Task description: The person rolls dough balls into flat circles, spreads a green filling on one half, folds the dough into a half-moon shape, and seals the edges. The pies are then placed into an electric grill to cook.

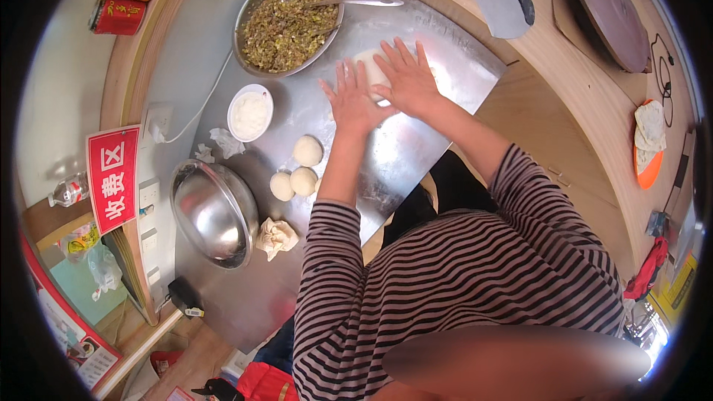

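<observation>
On the metal tabletop (405,150), my left hand (353,106) lies flat with its fingers spread. Beside it my right hand (408,82) is also stretched out, palm down. Both press on a flattened piece of white dough (369,67), most of it hidden beneath them. Several round dough balls (307,151) sit together just left of my left forearm, which partly covers one of them. A white bowl of flour (251,113) stands further left. Beyond my hands is a large metal bowl of chopped filling (290,26), with a spoon (371,1) resting in it.
A shiny metal bowl (215,212) stands tilted at the left, beside a crumpled cloth or bag (277,239). Crumpled tissue (226,141) lies near the flour. A flat scraper with a dark handle (520,0) rests on the wooden counter (579,96), near a round dark lid (610,11).
</observation>
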`<state>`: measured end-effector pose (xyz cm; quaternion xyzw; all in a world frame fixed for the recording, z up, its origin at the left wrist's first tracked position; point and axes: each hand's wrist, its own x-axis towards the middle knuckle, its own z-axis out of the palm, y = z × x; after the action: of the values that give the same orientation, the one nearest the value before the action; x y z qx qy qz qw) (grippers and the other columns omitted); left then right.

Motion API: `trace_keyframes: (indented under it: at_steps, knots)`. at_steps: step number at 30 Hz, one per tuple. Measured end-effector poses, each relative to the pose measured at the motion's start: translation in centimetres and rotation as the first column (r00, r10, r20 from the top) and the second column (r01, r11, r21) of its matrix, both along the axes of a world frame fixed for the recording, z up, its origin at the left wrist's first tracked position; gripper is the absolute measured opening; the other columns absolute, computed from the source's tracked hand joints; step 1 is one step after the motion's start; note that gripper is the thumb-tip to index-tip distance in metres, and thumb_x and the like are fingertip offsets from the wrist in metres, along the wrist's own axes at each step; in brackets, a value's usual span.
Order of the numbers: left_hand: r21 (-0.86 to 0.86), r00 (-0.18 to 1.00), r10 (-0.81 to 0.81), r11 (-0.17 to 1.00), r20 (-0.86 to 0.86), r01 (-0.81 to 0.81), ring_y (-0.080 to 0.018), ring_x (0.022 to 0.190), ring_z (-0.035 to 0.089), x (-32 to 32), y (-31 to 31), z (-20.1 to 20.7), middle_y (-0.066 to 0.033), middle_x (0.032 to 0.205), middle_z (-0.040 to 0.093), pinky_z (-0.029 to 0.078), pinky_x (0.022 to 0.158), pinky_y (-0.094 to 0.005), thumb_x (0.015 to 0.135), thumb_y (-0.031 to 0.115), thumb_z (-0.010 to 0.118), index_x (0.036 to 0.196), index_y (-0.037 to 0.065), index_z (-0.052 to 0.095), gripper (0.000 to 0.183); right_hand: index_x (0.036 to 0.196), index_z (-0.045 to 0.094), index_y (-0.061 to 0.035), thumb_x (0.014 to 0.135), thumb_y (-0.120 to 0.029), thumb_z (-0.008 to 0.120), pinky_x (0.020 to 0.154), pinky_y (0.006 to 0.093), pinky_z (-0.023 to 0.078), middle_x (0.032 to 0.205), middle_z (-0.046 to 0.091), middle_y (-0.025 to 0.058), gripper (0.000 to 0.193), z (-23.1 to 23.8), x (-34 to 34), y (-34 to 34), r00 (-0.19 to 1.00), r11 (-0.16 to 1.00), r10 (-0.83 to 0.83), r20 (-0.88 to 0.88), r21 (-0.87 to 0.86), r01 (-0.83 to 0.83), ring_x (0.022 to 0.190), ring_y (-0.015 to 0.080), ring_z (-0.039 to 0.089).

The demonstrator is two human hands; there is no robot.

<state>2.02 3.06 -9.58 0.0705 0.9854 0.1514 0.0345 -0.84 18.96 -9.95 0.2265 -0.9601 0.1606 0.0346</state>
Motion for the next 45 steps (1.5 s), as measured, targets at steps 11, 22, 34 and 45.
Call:
trace_keyframes:
  at_steps: [11,22,34,45]
  knots:
    - [0.042,0.999,0.044,0.998,-0.021,-0.043,-0.0377,0.151,0.022,13.8,0.2,0.6,-0.0216,0.159,0.033,0.002,0.115,-0.071,0.073,0.067,0.072,0.15,-0.002,0.037,0.108,0.145,0.045,-0.0051,0.088,-0.034,0.069,0.123,0.0541,0.015,0.155,0.039,0.0147,0.069,1.8,13.1,6.8,0.99,0.996,0.015,0.137,-0.087,-0.003,0.148,0.0325,0.029]
    - [0.245,0.99,0.07,0.965,0.122,-0.098,-0.0398,0.133,0.047,16.6,-2.7,1.6,-0.0232,0.139,0.053,0.026,0.112,-0.0606,0.087,0.027,0.067,0.135,-0.003,0.051,0.059,0.114,0.067,-0.0044,0.079,-0.014,0.072,0.088,0.0435,0.044,0.11,0.065,0.0086,0.037,-0.8,18.4,9.3,0.983,0.966,0.164,-0.083,-0.189,-0.177,0.099,0.0259,0.059]
    - [0.397,0.795,0.44,0.699,0.419,-0.596,-0.0213,0.081,0.065,-1.4,-6.7,-3.5,-0.0152,0.094,0.069,0.053,0.073,-0.0337,0.083,0.018,0.076,0.094,-0.003,0.064,0.026,0.107,0.069,-0.0062,0.08,-0.01,0.07,0.08,0.0419,0.041,0.096,0.062,0.009,0.027,-1.1,17.2,14.5,0.925,0.877,-0.364,-0.108,-0.375,0.301,0.089,0.0307,0.056]
    - [0.502,0.498,0.411,0.108,0.763,-0.858,-0.0247,0.1,0.067,6.5,-2.6,0.9,-0.0146,0.116,0.068,0.057,0.084,-0.0386,0.093,0.007,0.07,0.128,-0.007,0.056,0.04,0.107,0.069,-0.0059,0.081,-0.011,0.071,0.081,0.0415,0.042,0.096,0.062,0.0097,0.027,-0.2,14.6,14.8,0.912,0.818,-0.406,-0.066,-0.471,0.33,0.089,0.0311,0.056]
